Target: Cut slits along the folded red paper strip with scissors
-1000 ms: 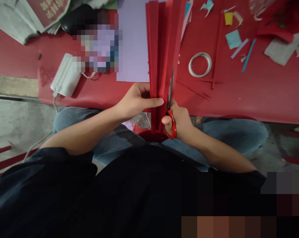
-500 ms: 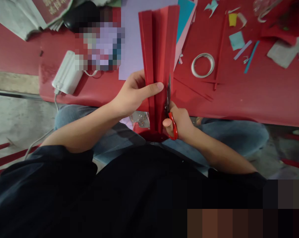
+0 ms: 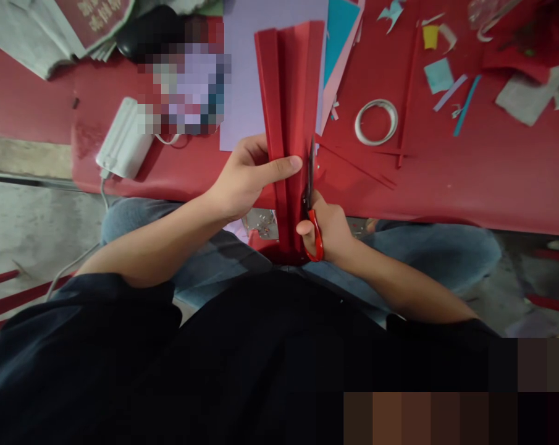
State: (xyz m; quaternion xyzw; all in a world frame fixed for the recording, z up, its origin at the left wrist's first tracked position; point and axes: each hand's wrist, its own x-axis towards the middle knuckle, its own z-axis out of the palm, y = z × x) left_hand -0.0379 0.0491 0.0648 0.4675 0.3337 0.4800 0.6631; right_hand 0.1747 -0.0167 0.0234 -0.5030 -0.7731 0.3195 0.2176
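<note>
A long folded sheet of red paper (image 3: 298, 93) stands up over the table's front edge, its lower end above my lap. My left hand (image 3: 251, 176) grips it near the middle, thumb across the front and the other fingers behind. Red-handled scissors (image 3: 313, 232) are in my right hand (image 3: 332, 225), its thumb through one loop. Their blades point up along the right side of the red paper, close to my left thumb. Whether the blades are parted is hard to tell.
On the red table (image 3: 469, 185) lie a purple sheet (image 3: 242, 80), blue paper (image 3: 339, 37), a white tape roll (image 3: 376, 122), paper scraps (image 3: 439, 75), a white power bank (image 3: 126, 139) with a cable, and a black object (image 3: 152, 31). Part of the view is pixelated.
The red paper has dipped slightly and shifted a little left at its top. My right hand and the scissors have moved slightly left with it. My left hand keeps its grip.
</note>
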